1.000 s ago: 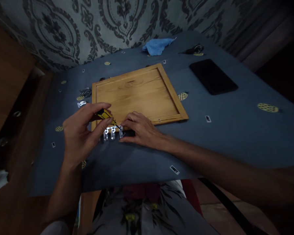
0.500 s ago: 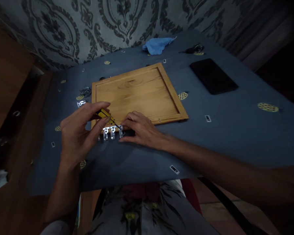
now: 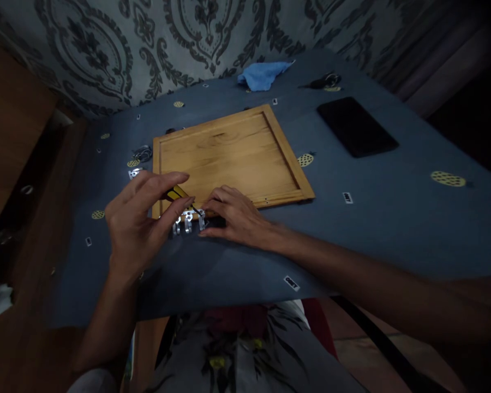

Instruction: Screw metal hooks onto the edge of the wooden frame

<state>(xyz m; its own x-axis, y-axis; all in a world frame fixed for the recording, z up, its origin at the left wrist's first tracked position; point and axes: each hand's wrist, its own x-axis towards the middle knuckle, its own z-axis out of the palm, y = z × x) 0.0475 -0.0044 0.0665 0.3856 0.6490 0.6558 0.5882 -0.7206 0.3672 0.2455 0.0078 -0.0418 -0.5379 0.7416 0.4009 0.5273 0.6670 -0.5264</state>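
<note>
My left hand point(image 3: 141, 218) grips a yellow-and-black screwdriver point(image 3: 177, 192) between thumb and fingers, its shaft slanting down to the right. The tip meets the right end of a silver metal hook rack point(image 3: 188, 221), which lies along the near edge of a framed wooden board point(image 3: 225, 158). My right hand point(image 3: 237, 218) is closed on that end of the rack, thumb below and fingers above, steadying it against the board. The left part of the rack is hidden behind my left hand.
A blue patterned tablecloth point(image 3: 245, 278) covers the table. Farther back lie a blue cloth point(image 3: 262, 75), a dark tool with a cord point(image 3: 325, 82) and a black flat case point(image 3: 357, 126). Left of the board are a small clear bundle point(image 3: 142, 153) and another shiny metal piece point(image 3: 134, 173).
My left hand has shifted slightly right and its fingers have turned around the screwdriver handle, covering more of the rack. My right hand and the board have stayed put.
</note>
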